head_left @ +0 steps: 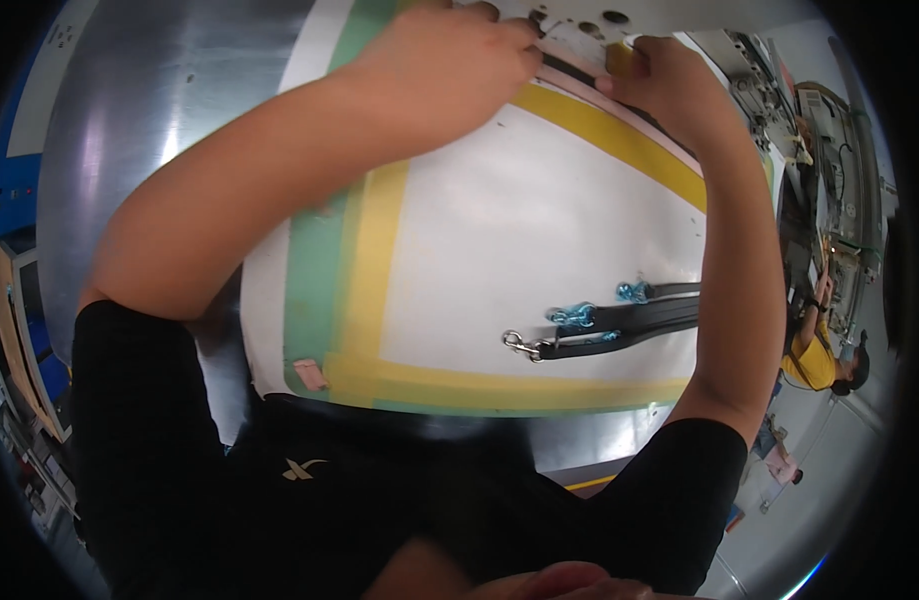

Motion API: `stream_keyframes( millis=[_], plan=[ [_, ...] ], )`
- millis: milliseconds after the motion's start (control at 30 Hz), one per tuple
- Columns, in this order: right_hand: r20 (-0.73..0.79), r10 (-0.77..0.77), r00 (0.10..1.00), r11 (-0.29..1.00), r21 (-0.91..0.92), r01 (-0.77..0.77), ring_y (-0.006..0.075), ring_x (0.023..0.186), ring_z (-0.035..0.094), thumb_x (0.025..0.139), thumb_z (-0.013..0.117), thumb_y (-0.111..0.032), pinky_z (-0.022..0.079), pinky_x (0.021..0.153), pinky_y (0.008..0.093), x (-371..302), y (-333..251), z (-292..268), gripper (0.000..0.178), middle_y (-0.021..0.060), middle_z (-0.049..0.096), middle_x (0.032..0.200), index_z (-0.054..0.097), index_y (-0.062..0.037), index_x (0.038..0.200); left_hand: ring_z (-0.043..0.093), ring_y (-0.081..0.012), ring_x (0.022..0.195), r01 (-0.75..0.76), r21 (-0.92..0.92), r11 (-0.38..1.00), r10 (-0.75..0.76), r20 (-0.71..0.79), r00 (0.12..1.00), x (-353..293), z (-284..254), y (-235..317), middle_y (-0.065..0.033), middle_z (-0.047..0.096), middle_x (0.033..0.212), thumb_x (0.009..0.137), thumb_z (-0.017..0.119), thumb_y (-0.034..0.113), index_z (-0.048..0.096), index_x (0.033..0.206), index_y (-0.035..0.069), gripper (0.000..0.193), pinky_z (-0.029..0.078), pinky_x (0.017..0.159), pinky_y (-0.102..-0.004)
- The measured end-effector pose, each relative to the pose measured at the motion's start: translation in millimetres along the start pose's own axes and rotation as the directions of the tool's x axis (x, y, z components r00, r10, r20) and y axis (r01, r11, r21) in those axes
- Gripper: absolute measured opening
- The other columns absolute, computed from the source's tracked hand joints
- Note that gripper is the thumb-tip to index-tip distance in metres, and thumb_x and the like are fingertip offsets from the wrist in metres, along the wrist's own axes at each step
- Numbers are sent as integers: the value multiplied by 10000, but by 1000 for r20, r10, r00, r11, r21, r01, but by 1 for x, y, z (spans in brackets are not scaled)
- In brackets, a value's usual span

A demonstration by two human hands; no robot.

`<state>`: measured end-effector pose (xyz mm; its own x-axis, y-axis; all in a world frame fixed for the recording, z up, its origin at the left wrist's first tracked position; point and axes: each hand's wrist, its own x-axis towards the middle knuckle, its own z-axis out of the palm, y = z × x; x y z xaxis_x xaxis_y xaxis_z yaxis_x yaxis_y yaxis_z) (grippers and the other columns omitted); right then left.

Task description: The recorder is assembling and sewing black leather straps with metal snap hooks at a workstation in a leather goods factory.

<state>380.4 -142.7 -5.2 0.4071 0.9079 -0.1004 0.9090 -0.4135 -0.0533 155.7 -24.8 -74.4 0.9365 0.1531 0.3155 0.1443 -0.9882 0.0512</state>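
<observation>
My left hand (454,65) is at the far edge of the work board, fingers curled at the end of a black strap (569,67); the top of the picture cuts part of it off. The strap runs right along a pink strip, toward my right hand (664,85). That hand pinches a small yellow piece (620,60), its kind unclear, with the thumb beside the strap. Nearer me, several black straps with metal snap hooks (524,346) lie on the white board (459,250). Some hooks are wrapped in blue film (573,316). My right forearm hides the straps' other ends.
Yellow tape (369,270) and green tape (314,265) border the board. A pink scrap (310,375) lies at its near left corner. Holed metal machine parts (589,30) stand beyond my hands. Further right, a person in a yellow shirt (811,358) sits near other equipment.
</observation>
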Motion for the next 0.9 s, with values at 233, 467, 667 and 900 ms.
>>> stream_keyframes(
  millis=[233, 467, 667, 900],
  plan=[
    [29, 148, 989, 982, -127, -143, 279, 697, 573, 804, 852, -424, 476, 691, 411, -38, 75, -12, 513, 168, 616, 747, 589, 16, 819, 686, -343, 1043, -41, -43, 998, 48, 152, 987, 3, -22, -6, -168, 700, 1171, 906, 575, 87, 672, 1262, -1, 379, 543, 920, -457],
    [30, 368, 929, 878, -339, -336, 295, 728, 650, 805, 846, -499, 509, 705, 428, -76, 167, -28, 545, 169, 668, 778, 628, -2, 852, 639, -325, 1183, -55, 47, 997, 48, 130, 990, 1, -20, -9, -161, 655, 1322, 928, 526, 55, 631, 1346, 10, 433, 483, 1040, -436],
    [52, 544, 838, 763, -446, -468, 337, 831, 727, 778, 846, -585, 554, 770, 443, -105, 247, -43, 656, 189, 731, 872, 695, 31, 945, 613, -325, 1237, -89, 100, 991, 84, 51, 995, -1, -19, -10, -150, 647, 1364, 940, 508, 36, 637, 1350, 15, 430, 454, 1086, -432],
    [-21, 605, 796, 732, -378, -566, 316, 702, 667, 726, 875, -578, 520, 702, 436, -132, 322, -32, 619, 172, 667, 731, 649, -5, 790, 658, -276, 1147, -29, 203, 979, 42, -60, 997, -5, -9, -9, -59, 679, 1270, 900, 591, 57, 672, 1330, 98, 439, 523, 987, -399]
  ],
)
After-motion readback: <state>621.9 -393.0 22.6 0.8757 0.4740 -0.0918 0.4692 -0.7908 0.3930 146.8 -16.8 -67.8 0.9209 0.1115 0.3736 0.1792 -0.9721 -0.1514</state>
